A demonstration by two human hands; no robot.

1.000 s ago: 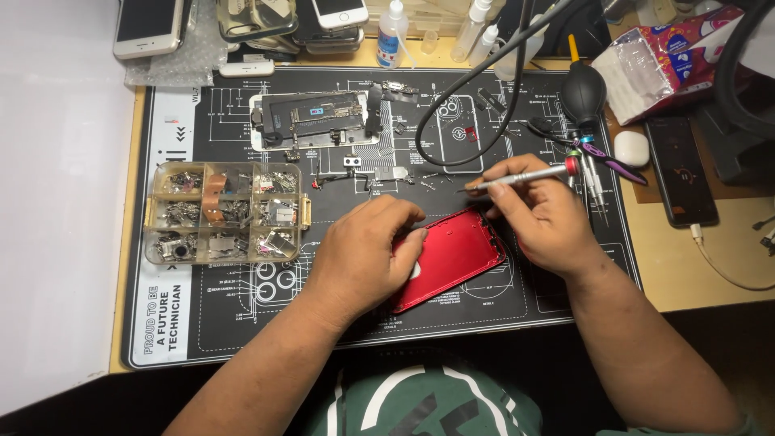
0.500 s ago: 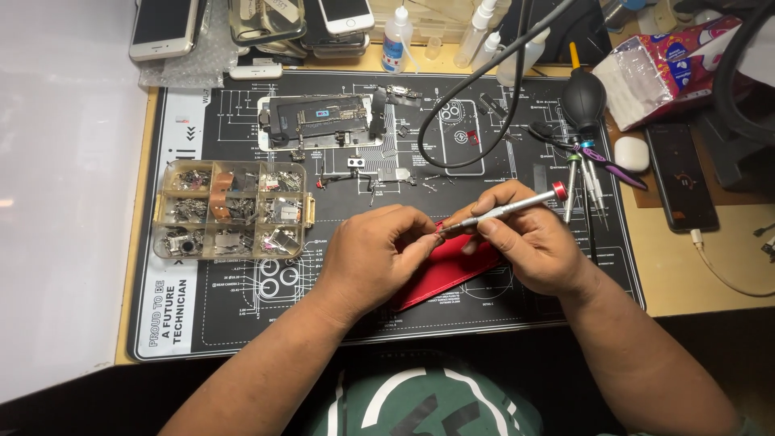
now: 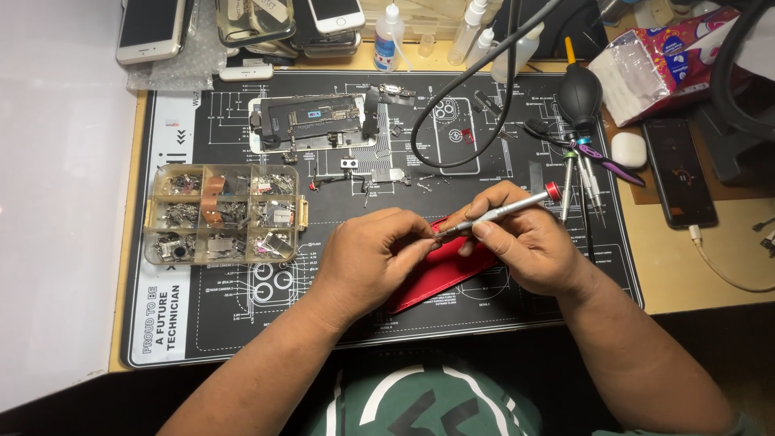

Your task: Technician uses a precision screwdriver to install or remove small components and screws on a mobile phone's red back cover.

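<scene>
1. Smartphones at the far left edge: three in view, one white-framed phone lying flat, one in a clear case, one white phone cut off by the frame.
2. Clear parts organiser, one, left on the black repair mat; compartments hold small metal parts and flex cables, count too fine to tell.
3. Opened phone chassis, one, far side of the mat, internals exposed.
4. Dropper bottles, three visible along the far edge, centre.
5. Left hand, one, fingers curled and pinched shut at the screwdriver's tip; what is pinched is too small to tell.
6. Red phone housing, one, lying flat at mat centre, partly under both hands.
7. Precision screwdriver, one, silver with red cap, tilted, tip toward the left hand.
8. Right hand, one, closed around the screwdriver shaft.
9. Black air blower, one, far right of mat.
10. Spare screwdrivers, about three, lying beside the blower.
11. Dark smartphone, one, right of the mat, cable attached.
</scene>
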